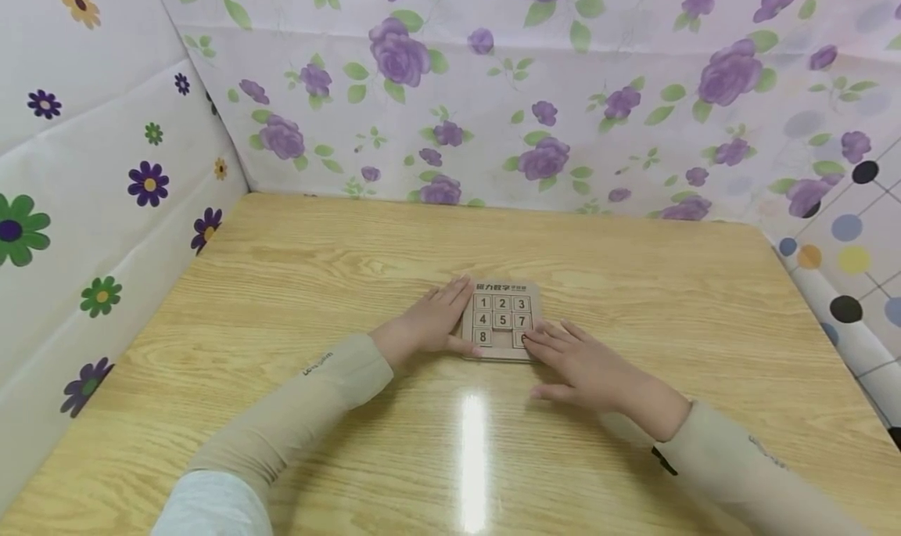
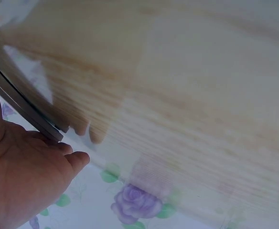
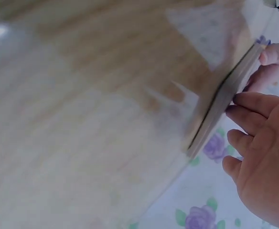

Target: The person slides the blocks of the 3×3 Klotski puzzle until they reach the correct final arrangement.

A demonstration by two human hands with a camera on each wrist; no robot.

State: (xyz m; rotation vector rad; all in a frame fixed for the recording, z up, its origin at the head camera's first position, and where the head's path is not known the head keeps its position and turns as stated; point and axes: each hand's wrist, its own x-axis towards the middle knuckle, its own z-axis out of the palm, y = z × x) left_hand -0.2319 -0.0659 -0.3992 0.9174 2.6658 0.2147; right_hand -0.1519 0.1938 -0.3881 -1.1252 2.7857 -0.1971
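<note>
A wooden number slide puzzle (image 1: 501,353) lies flat on the table, with tiles 1, 2, 3 on top, then 4, 5, 7. Its bottom row has the 8 tile (image 1: 482,336), a gap, and the 6 tile (image 1: 519,339). My left hand (image 1: 431,321) rests along the left side, fingers stretched out, thumb on the lower left corner. My right hand (image 1: 587,368) lies at the lower right, its straight fingertips touching the 6 tile and partly covering it; the thumb is spread away over the table. In the right wrist view, the puzzle's edge (image 3: 223,102) shows beside the fingers.
The wooden table (image 1: 338,254) has a glossy top with a bright light reflection (image 1: 473,465) in front of the puzzle. Cloth with purple flowers (image 1: 401,51) hangs behind it. Patterned cloths flank the left and right sides.
</note>
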